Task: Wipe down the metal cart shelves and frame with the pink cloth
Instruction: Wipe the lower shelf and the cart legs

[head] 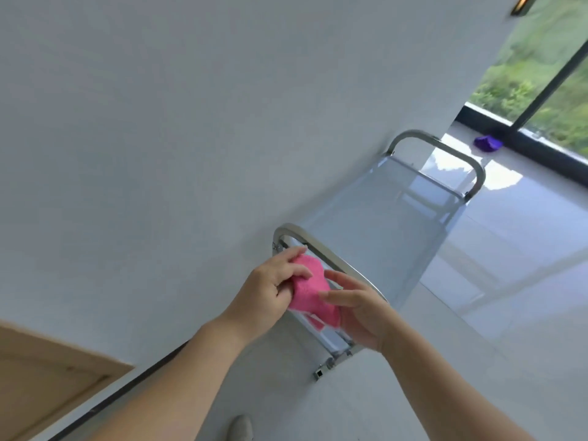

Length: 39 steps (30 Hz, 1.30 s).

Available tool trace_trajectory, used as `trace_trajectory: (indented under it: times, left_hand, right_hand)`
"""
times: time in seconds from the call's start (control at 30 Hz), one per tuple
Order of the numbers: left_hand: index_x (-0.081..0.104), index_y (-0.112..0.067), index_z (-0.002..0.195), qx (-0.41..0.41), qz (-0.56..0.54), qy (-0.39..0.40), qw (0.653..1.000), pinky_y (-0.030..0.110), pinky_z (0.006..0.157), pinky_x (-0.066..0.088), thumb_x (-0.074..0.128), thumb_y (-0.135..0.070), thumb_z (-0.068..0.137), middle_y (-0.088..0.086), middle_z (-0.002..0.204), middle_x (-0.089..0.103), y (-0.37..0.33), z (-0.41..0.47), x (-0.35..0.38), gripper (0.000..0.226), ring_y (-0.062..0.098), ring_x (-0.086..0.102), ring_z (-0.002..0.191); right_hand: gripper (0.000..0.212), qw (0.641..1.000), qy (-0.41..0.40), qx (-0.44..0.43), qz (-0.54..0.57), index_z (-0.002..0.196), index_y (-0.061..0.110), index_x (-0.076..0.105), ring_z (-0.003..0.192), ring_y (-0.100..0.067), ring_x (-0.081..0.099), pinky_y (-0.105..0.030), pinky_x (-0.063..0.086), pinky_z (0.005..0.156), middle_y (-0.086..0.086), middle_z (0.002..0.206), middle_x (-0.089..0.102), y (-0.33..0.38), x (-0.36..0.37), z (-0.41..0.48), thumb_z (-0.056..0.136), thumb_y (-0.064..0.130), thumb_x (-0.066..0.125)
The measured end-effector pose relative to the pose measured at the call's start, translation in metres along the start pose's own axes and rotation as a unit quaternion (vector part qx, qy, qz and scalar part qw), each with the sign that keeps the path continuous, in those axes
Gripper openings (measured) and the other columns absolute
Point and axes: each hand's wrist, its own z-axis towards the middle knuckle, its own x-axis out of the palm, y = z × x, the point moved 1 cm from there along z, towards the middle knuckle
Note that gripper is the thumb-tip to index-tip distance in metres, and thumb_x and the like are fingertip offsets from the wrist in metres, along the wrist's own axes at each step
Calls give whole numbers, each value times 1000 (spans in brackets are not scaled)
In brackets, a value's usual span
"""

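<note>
- We hold the pink cloth (pixel 310 286) bunched between both hands, right over the near handle (pixel 343 265) of the metal cart. We cannot tell whether it is touching the tube.
- The cloth's long axis runs from upper left to lower right in the head view, roughly in line with the handle tube beneath it.
- Our left hand (pixel 270 284) grips the cloth's upper end, with the fingers curled over the top and the thumb side tucked against it.
- Our right hand (pixel 362 316) pinches the lower end between the thumb and curled fingers, with a flap hanging below.
- Both hands are equally close to the near handle. The left sits by its curved corner and the right further along the straight run.
- From the hands, the top shelf (pixel 381 211) stretches straight away towards the far handle (pixel 445 144), so we judge any wipe of the shelf would be a reach forward, away from the body.
- Beyond the cart, a purple object (pixel 486 143) lies on the floor (pixel 509 281) by the window, well apart from us.
</note>
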Motion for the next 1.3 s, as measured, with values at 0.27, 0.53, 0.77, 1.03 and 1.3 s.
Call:
trace_trajectory:
  times: [0.27,0.53,0.77,1.03,1.3]
  left_hand:
    - [48,-23,128,-158,-248,130,947,34,92,51,51,-18,96,3,107,70,-4,9,58,32,18,66,102]
    - [49,-23,125,-152,-178,210,949,38,84,56,55,-1,92,4,106,68,-11,25,136,41,21,66,96]
    - [55,-21,120,-153,-171,197,953,44,79,57,57,2,89,8,107,67,-49,57,248,38,27,66,94]
    - [58,-19,116,-165,-209,149,952,41,77,58,61,5,86,9,109,66,-109,85,372,39,28,67,91]
    - [65,-9,108,-207,-218,133,944,29,85,54,56,1,90,8,100,72,-102,130,409,22,18,67,95]
  right_hand:
    - [65,960,-201,-186,-61,120,10,56,94,-38,67,-45,58,73,-19,106,65,-17,-33,-41,61,-13,74]
    - [55,923,-306,-228,-52,110,8,54,70,-14,61,-25,53,59,-11,88,59,-25,-104,-86,57,-2,66]
    - [31,919,-312,-214,-114,85,7,54,70,-26,55,-41,49,63,-6,73,55,13,-213,-140,59,4,70]
    - [26,911,-313,-220,-151,79,13,54,67,-21,51,-40,46,63,-3,68,53,75,-317,-214,59,6,69]
    - [30,910,-297,-226,-182,79,12,56,57,-7,49,-22,45,55,4,62,54,122,-360,-194,74,-17,64]
